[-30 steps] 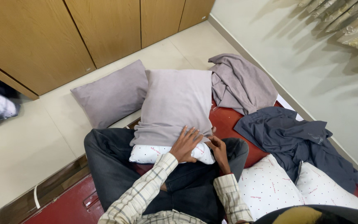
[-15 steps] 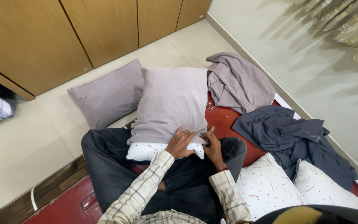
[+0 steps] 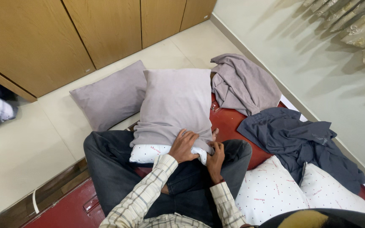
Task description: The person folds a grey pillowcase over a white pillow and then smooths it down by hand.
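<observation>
A pillow rests on my lap, mostly inside a mauve-grey pillow cover (image 3: 175, 103). Its white dotted inner pillow (image 3: 148, 153) still sticks out at the near end. My left hand (image 3: 183, 145) presses on the cover's open edge and the white pillow, fingers curled over them. To its right, my right hand (image 3: 216, 155) grips the cover's right corner at the pillow's end. I sit cross-legged in dark trousers on a red mat (image 3: 229, 122).
A second mauve covered pillow (image 3: 108, 95) lies on the tiled floor to the left. A loose mauve cover (image 3: 243, 84) and a dark grey cover (image 3: 296, 141) lie crumpled to the right. Two bare white dotted pillows (image 3: 271, 190) sit at lower right. Wooden cupboard doors (image 3: 64, 33) line the far side.
Both hands have drawn slightly toward me along the cover's open edge. The right hand has dropped lower at the corner, and less white pillow shows there.
</observation>
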